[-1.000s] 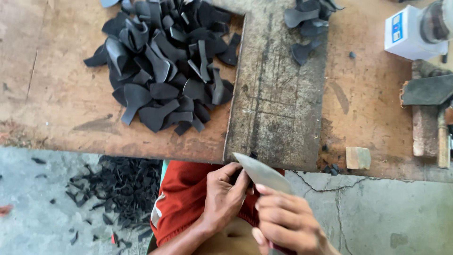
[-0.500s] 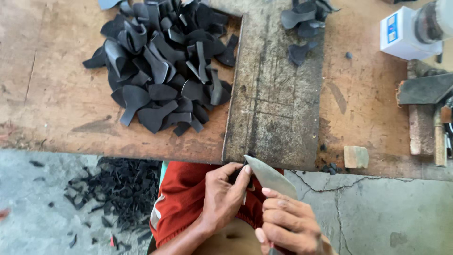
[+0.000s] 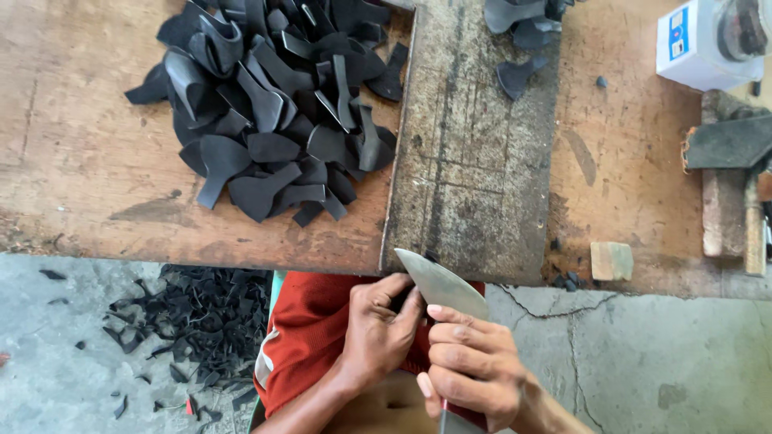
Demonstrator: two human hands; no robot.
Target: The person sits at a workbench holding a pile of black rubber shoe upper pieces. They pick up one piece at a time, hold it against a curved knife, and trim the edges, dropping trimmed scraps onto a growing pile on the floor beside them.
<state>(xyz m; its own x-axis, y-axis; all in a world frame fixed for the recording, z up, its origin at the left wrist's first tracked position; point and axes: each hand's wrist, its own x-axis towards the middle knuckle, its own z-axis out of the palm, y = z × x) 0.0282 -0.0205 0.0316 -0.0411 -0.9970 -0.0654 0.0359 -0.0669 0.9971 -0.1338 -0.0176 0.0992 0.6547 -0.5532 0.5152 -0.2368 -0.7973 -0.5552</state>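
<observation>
Knife in your grip, below the bench edge.

Your right hand (image 3: 470, 366) clenches the knife (image 3: 442, 288); your left hand (image 3: 382, 329) curls its fingers against the blade, over a dark piece I can't make out. Beyond, black rubber cutouts (image 3: 269, 100) heap on the wooden workbench (image 3: 80, 161).

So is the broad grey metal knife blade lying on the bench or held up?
Held: the right hand grips it, blade off the bench.
</observation>
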